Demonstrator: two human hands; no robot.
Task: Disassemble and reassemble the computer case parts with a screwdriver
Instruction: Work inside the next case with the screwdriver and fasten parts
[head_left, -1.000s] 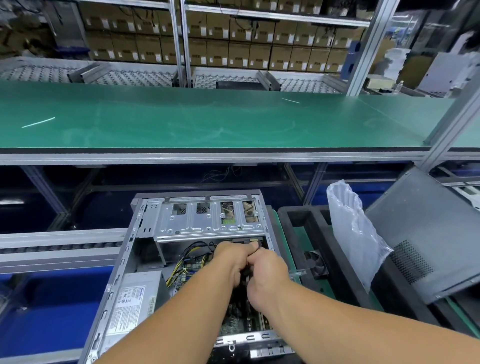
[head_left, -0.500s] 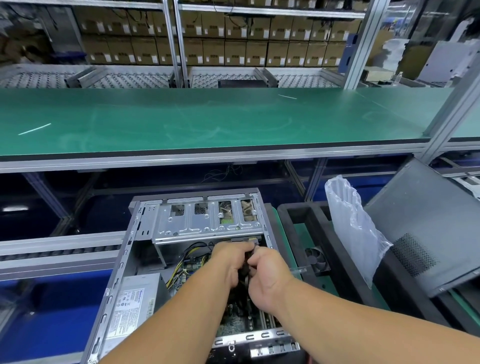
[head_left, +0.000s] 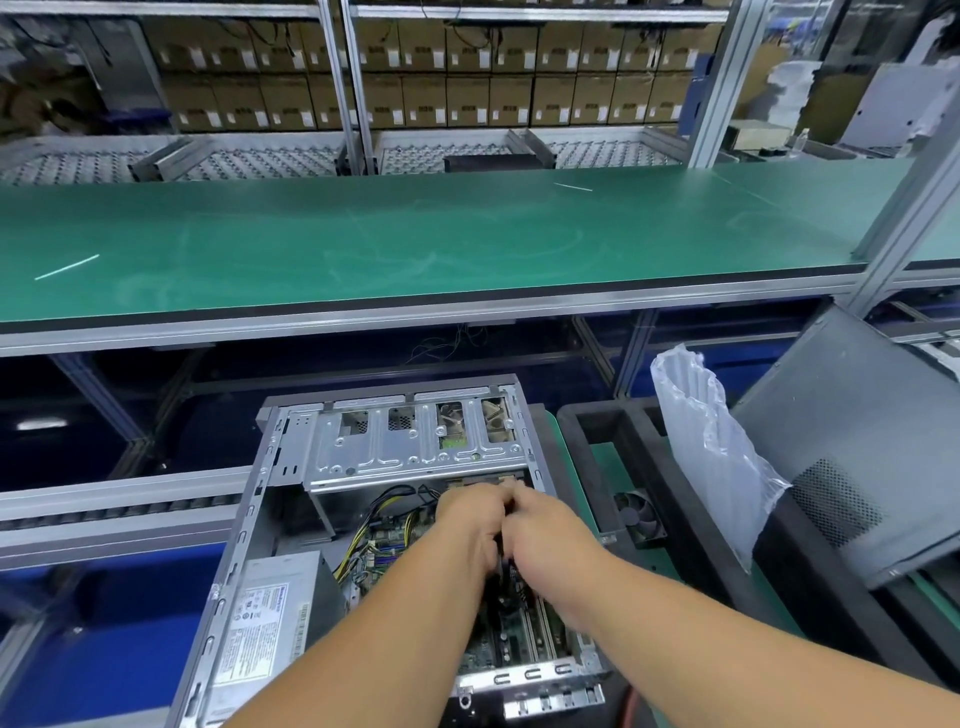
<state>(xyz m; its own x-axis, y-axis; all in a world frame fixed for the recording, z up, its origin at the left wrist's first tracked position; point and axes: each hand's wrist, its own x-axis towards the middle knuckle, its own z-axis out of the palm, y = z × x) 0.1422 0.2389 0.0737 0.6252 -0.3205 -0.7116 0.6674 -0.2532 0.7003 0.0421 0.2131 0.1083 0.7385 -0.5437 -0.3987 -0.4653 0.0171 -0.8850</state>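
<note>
Midway: case (head_left: 291, 519) open, side panel (head_left: 857, 467) off; both hands, left (head_left: 467, 525) and right (head_left: 545, 535), curled together inside; grip contents hidden. Reassembly remains.

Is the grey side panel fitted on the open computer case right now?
No, the grey side panel leans apart, right of the open computer case.

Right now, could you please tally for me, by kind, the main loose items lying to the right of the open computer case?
Small black fan: 1
Clear air-cushion bag: 1
Grey side panel, leaning: 1
Black foam tray under the fan: 1
Total: 4
Both hands, left hand and right hand, are inside the computer case and not counted.
</note>
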